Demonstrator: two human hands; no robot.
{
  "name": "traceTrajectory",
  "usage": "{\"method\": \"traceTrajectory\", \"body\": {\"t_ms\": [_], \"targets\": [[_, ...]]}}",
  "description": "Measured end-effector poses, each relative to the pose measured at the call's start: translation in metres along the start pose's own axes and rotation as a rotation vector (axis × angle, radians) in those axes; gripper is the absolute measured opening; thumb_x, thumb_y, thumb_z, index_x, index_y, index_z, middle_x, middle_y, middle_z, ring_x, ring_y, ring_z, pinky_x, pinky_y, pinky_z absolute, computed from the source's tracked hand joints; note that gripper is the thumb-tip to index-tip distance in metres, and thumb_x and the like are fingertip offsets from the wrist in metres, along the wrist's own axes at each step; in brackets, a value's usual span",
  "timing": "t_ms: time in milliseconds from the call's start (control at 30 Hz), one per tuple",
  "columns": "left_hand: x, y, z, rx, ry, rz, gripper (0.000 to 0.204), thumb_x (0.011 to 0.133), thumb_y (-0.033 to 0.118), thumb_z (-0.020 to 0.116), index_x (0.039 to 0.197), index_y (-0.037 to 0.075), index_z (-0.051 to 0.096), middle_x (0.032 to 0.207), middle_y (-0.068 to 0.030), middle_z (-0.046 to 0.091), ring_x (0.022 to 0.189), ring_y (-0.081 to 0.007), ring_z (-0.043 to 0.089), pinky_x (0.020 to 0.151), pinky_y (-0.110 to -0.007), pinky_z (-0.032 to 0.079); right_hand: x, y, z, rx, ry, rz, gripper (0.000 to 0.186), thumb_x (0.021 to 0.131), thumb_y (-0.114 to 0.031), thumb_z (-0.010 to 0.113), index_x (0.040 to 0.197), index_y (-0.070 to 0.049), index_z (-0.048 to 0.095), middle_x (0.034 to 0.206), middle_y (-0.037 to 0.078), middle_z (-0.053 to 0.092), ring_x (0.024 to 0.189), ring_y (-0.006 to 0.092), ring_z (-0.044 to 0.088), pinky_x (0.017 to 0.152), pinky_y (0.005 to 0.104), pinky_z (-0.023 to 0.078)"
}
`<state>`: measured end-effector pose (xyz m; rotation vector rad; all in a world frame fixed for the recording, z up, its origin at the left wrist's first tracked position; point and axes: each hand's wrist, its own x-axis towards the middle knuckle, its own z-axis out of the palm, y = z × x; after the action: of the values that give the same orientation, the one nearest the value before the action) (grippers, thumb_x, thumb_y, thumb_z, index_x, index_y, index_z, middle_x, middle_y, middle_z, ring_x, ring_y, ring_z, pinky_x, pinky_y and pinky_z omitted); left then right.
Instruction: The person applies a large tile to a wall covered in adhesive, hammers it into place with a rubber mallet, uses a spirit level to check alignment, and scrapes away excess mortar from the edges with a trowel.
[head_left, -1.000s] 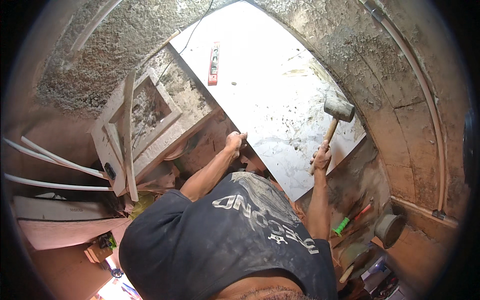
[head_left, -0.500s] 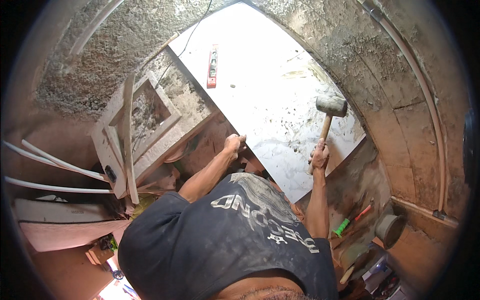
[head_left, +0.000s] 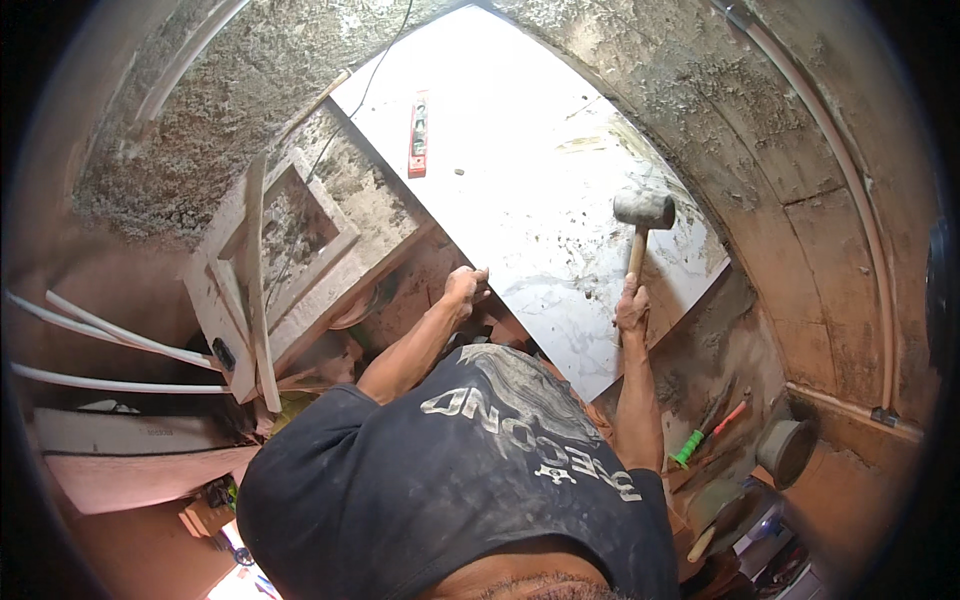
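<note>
One big white slab (head_left: pixel 520 185), marbled & mud-specked, fills the middle in front of you. Pale frame (head_left: pixel 312 270) to its L. Now the mallet (head_left: pixel 642 222), over the slab's R part; can't tell if its head touches. Red level (head_left: pixel 418 135) lies on the slab's far L side. Your R hand (head_left: pixel 632 308) is wrapped round the mallet; your L hand (head_left: pixel 466 286), fingers curled, is at the slab's L edge, can't tell if gripping. Tiny dark chip (head_left: pixel 459 171) nr the level.

The right hand (head_left: pixel 632 307) hides part of the mallet handle (head_left: pixel 637 255), and the wall pipe (head_left: pixel 887 330) is cut off at the top.
</note>
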<state>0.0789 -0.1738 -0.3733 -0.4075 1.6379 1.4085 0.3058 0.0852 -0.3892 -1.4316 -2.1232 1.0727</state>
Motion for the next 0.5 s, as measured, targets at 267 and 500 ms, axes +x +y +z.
{"method": "traceTrajectory", "body": {"t_ms": [267,500], "targets": [[0.007,-0.006,-0.005,-0.018,0.011,-0.015,0.013,0.087,0.015,0.062,0.08,0.008,0.053,0.082,-0.0025,0.057,0.074,-0.0136,0.055,0.063,-0.028,0.051,0.005,-0.026,0.004,-0.057,-0.126,0.127,0.057,0.095,-0.051,0.036,0.081,0.002,0.051,0.069,0.025,0.058,0.069,0.0421,0.058,0.062,0.0464,0.045],[0.014,-0.005,-0.006,-0.024,-0.052,-0.028,0.013,0.087,0.014,0.061,0.08,0.007,0.052,0.079,-0.0031,0.056,0.071,-0.0146,0.054,0.061,-0.031,0.05,-0.001,-0.037,0.007,-0.118,-0.048,-0.008,0.067,0.092,-0.06,0.036,0.076,0.004,0.051,0.059,0.017,0.054,0.056,0.0299,0.06,0.05,0.0426,0.047]]}}
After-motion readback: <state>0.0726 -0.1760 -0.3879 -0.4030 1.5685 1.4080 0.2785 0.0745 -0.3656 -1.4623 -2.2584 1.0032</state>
